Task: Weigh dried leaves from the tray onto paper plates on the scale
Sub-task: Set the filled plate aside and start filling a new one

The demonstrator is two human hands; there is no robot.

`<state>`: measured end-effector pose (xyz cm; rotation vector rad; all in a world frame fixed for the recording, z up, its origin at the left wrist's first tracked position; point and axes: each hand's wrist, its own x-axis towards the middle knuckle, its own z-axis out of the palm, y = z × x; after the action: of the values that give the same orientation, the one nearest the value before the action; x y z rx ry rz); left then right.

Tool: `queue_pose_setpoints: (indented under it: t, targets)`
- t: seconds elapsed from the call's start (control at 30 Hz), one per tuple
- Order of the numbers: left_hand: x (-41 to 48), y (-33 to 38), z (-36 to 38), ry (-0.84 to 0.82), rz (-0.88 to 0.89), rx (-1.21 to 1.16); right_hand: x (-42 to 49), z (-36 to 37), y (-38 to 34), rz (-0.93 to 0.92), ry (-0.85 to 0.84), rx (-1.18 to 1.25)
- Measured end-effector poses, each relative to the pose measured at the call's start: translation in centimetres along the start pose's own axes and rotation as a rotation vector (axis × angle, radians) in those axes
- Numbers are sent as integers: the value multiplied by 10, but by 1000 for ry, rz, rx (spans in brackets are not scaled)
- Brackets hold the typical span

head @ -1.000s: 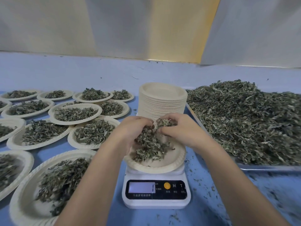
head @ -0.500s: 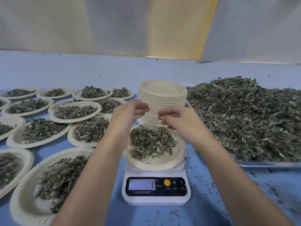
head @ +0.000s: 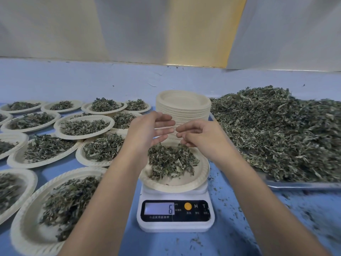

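Blue table (head: pixel 239 228). On the right, a metal tray (head: pixel 299 185) heaped with dried leaves (head: pixel 276 130), close enough to grab from. Left side is packed with filled plates (head: pixel 56 127), probably parked there once weighed. Far centre is a stack of empty plates (head: pixel 183 100), just behind the scale (head: pixel 175 225) so the next one is easy to reach. The scale sits near centre with one paper plate (head: pixel 201 174) on it, holding a loose portion of leaves (head: pixel 169 161).

Both hands hover over the plate's far edge and touch neither plate nor leaves, likely so the reading is true. On the left hand (head: pixel 145 130) the fingers (head: pixel 164 130) are straight and slightly spread. On the right hand (head: pixel 201 134) the fingers (head: pixel 182 128) are loosely curled and apart, holding nothing. The display (head: pixel 159 208) shows 6 (unit unreadable). Looks like a check-the-weight step: top up or move on.
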<state>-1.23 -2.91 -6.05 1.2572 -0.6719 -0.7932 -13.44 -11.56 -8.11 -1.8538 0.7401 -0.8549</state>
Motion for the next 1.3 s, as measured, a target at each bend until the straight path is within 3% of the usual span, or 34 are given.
queue_pose_setpoints:
  t: [0.2, 0.4, 0.53, 0.6, 0.7, 0.77, 0.87, 0.97, 1.13, 1.2, 1.3]
  targets:
    - [-1, -1, 7, 5, -4, 23, 1, 0, 1, 6, 10, 10]
    - [-6, -2, 38, -77, -5, 67, 4, -27, 7, -24, 170, -8]
    - [-4, -2, 69, -125, -30, 47, 6, -57, 26, -33, 389, -285]
    - [-4, -5, 84, -144, -40, 35, 5, -75, 39, -14, 446, -570]
    - [-5, -10, 103, -174, -46, 25, 5, -99, 62, 97, 339, -1000]
    - [-6, -14, 113, -190, -51, 28, 5, -109, 76, 202, 227, -1095]
    - [-8, -17, 124, -213, -62, 41, 5, -117, 89, 358, 100, -1069]
    - [-11, -16, 130, -220, -63, 43, 5, -116, 92, 360, 77, -963]
    - [-13, -17, 130, -219, -46, 40, 10, -117, 93, 242, 225, -632]
    - [-13, -17, 129, -217, -41, 44, 15, -121, 97, 197, 259, -673]
    - [-11, -18, 127, -200, -40, 38, 26, -122, 106, 206, 69, -855]
